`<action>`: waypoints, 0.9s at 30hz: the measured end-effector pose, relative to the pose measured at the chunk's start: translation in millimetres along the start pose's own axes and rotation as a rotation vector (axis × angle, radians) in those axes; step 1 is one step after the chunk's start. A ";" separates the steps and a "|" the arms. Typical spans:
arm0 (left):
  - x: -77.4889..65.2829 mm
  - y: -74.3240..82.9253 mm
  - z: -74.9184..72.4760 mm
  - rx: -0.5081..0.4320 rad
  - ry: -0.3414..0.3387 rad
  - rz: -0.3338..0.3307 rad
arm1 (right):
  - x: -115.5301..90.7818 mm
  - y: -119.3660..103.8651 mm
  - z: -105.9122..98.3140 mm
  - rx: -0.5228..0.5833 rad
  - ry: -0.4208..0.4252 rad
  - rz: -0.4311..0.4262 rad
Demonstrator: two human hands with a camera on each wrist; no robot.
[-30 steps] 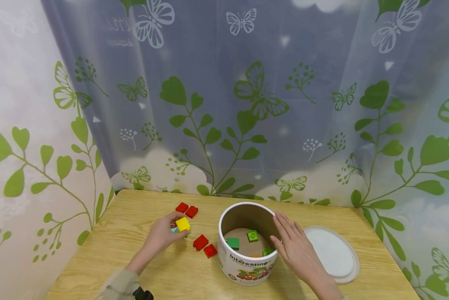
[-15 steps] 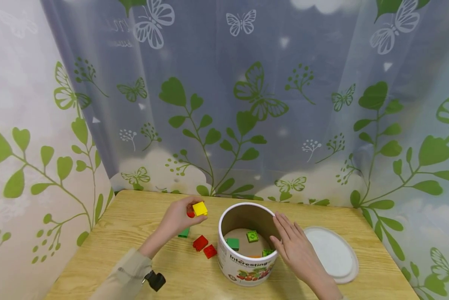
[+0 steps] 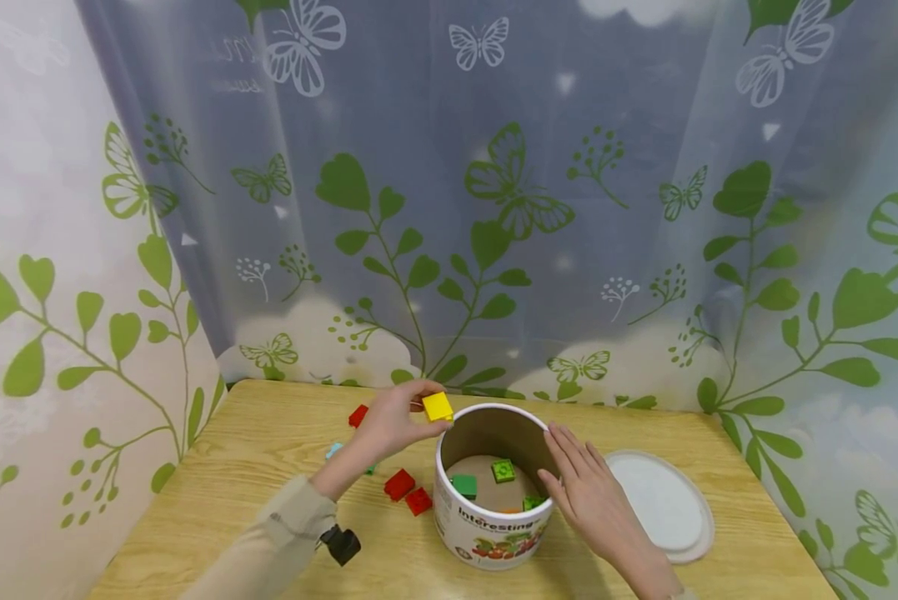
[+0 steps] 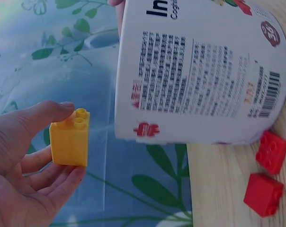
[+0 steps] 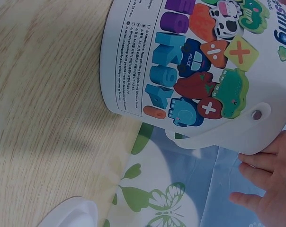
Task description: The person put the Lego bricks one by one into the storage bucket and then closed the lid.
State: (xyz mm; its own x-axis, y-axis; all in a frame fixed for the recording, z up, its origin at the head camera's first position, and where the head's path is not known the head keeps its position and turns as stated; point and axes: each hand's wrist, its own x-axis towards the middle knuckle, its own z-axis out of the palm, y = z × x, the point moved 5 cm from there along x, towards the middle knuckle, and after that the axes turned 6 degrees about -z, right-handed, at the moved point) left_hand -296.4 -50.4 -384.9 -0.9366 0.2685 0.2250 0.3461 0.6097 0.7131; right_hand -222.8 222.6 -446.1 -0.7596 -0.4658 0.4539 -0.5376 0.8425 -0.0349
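Observation:
My left hand [image 3: 392, 421] pinches a yellow toy building block [image 3: 438, 406] between thumb and fingers, just at the left rim of a round white bucket [image 3: 486, 537]. In the left wrist view the yellow block [image 4: 69, 144] is a tall piece with studs on top, under the thumb. My right hand [image 3: 594, 504] lies with straight fingers against the bucket's right side, fingertips at the rim. Inside the bucket are a dark green block [image 3: 464, 486], a light green block [image 3: 503, 471] and another green one [image 3: 534, 502], with a bit of orange partly hidden by the near wall.
Two red blocks [image 3: 399, 484] lie left of the bucket on the wooden table [image 3: 268, 433]. Farther back is another red block [image 3: 358, 416]; a light blue piece [image 3: 333, 450] shows beside the left forearm. A white lid [image 3: 662, 504] lies to the right. A patterned curtain [image 3: 418, 208] hangs behind.
My left hand has carried the yellow block rightward and up, from over the blocks at the left to the bucket's rim. The right hand has stayed against the bucket.

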 end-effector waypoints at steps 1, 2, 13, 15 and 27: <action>1.1 1.6 2.7 -0.001 -0.006 0.002 | 0.0 0.1 0.1 0.000 -0.002 0.001; 2.0 3.0 5.4 -0.003 -0.012 0.005 | 0.1 0.3 0.2 0.000 -0.003 0.000; 9.6 16.8 42.2 0.018 -0.097 0.121 | 1.3 0.8 0.5 -0.010 0.015 -0.013; 10.9 18.5 49.9 0.039 -0.103 0.131 | 1.3 0.9 0.7 -0.008 0.012 -0.012; 12.4 26.1 86.1 0.129 -0.171 0.170 | 0.1 0.8 1.2 -0.007 0.004 -0.007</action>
State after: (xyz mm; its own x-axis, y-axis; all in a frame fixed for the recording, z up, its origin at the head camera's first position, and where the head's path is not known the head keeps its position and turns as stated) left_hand -294.3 33.1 -420.6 -0.8453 0.4907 0.2114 0.5123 0.6321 0.5814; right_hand -223.7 222.9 -447.1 -0.7541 -0.4707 0.4580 -0.5404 0.8410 -0.0253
